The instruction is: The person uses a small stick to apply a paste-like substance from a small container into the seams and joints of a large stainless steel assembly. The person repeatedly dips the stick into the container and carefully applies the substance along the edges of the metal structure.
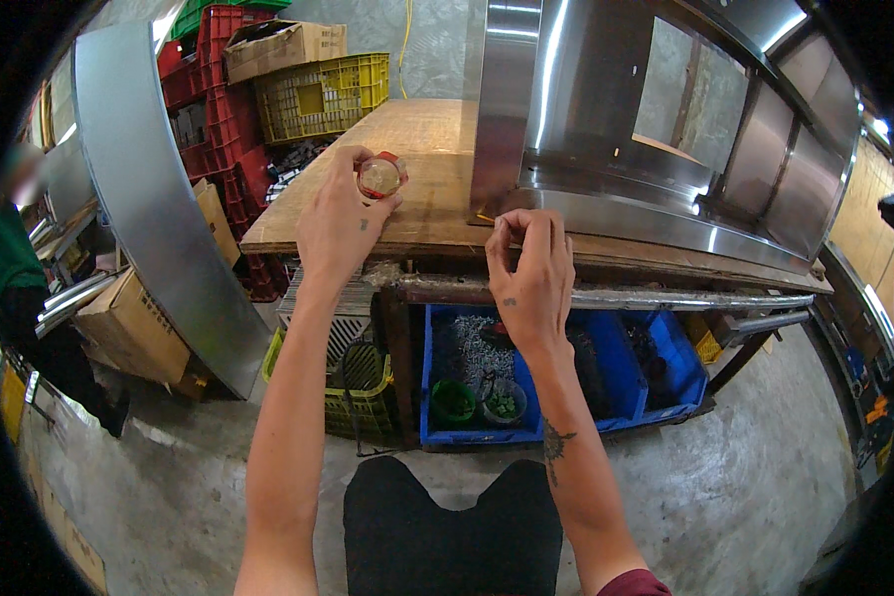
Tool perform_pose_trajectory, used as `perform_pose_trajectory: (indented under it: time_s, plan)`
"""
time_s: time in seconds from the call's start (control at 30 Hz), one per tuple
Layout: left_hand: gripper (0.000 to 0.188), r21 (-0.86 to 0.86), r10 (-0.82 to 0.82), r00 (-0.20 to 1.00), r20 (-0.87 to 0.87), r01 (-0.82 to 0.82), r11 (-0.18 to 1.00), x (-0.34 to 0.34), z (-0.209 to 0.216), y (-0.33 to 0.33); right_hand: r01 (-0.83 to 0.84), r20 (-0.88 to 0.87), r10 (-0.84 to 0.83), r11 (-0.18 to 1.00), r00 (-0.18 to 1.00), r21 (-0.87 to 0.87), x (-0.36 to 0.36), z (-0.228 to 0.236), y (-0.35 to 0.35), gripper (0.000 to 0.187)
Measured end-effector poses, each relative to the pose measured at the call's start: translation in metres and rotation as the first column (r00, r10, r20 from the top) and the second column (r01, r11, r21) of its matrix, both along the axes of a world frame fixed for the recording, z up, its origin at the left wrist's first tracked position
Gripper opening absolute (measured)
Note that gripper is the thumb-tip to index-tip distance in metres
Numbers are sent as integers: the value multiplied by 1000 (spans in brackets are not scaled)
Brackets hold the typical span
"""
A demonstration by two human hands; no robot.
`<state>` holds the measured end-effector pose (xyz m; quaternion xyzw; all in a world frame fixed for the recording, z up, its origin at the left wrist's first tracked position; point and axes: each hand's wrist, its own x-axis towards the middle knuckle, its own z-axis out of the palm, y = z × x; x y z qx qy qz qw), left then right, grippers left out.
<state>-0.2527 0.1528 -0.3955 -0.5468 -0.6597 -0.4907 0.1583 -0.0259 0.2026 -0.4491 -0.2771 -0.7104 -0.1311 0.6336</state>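
My left hand (340,214) is closed around a small round clear container with a red rim (380,177), held above the wooden tabletop (422,149). At the table's front edge my right hand (533,263) has its thumb and fingers pinched together. Whatever lies between those fingertips, if anything, is too small to make out. The right fingertips are close to the lower left corner of a large shiny steel housing (591,184), which stands on the table and has a rectangular opening. I cannot tell whether they touch it.
Under the table sit blue bins (606,348) with small metal parts and cups. To the left are a tall sheet-metal panel (139,169), red crates (230,129), a yellow crate (333,94) and a cardboard box (134,323). A person in green (20,258) stands at the far left.
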Motion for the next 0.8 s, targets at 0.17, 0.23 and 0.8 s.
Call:
perform_pose_trajectory:
  time_s: [0.17, 0.23, 0.8]
  plan:
    - [58, 1, 5, 1000, -3, -5, 1000, -1, -1, 0, -18, -14, 18, 1000, 1000, -8, 0, -2, 0, 18]
    - [58, -29, 6, 1000, 15, -5, 1000, 2, 1, -1, -14, -10, 14, 1000, 1000, -10, 2, -1, 0, 19]
    - [57, 30, 0, 999, -37, 1, 1000, -2, -2, 0, -20, -8, 20, 1000, 1000, 12, 2, 0, -1, 18]
